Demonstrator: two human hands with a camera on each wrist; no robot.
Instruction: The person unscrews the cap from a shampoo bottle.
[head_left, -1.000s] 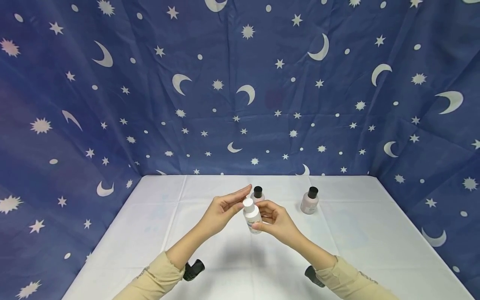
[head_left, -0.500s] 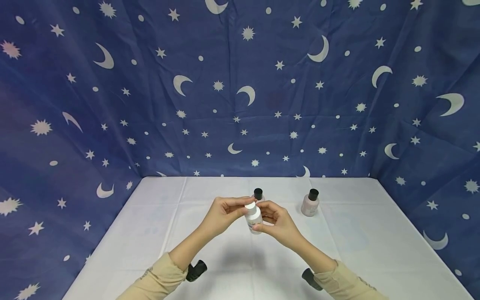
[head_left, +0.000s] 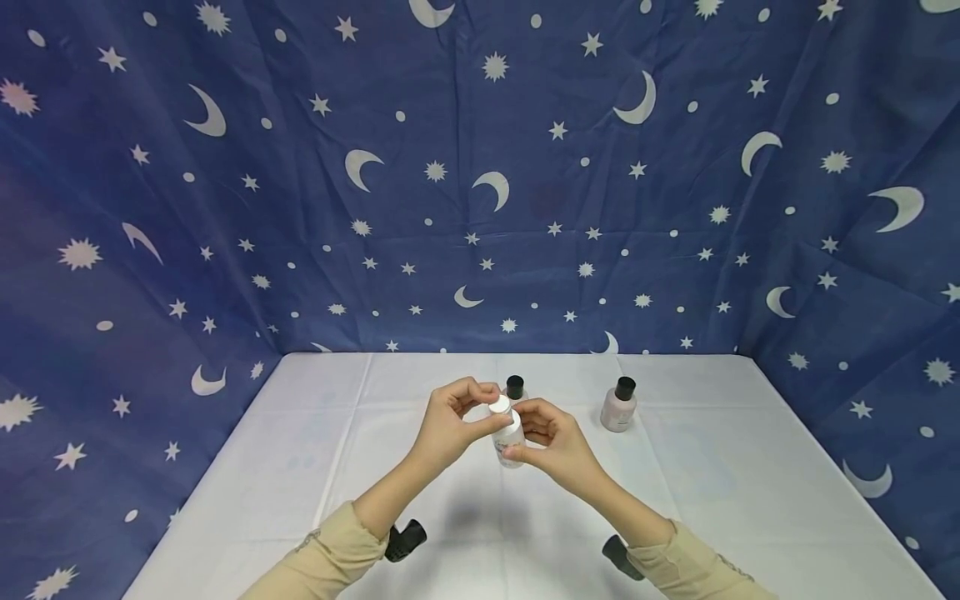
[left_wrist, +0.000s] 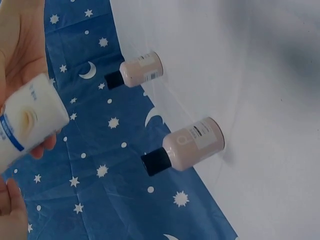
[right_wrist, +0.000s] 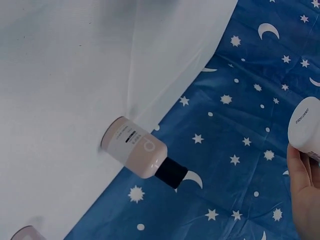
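A small white bottle (head_left: 508, 450) with a printed label is held up over the table, slightly tilted. My right hand (head_left: 558, 446) grips its body between thumb and fingers. At the top, my left hand (head_left: 448, 423) pinches the white cap (head_left: 499, 405), thumb at its near side and fingers bent behind it. In the left wrist view the white bottle (left_wrist: 37, 117) shows its blue-banded label; the cap is out of frame there. The right wrist view shows the bottle's round base (right_wrist: 303, 122) above the right hand's fingers (right_wrist: 300, 172).
Two pinkish bottles with black caps stand on the white-covered table (head_left: 285, 467): one bottle (head_left: 618, 410) to the right, another bottle (head_left: 515, 387) partly hidden behind the hands. A blue moon-and-star cloth (head_left: 420, 275) hangs behind. Black wrist devices (head_left: 406, 540) sit below both forearms.
The left hand has come down onto the cap; its straight fingers have bent and the thumb has moved across the cap's near side. The right hand keeps its hold, nearly still.
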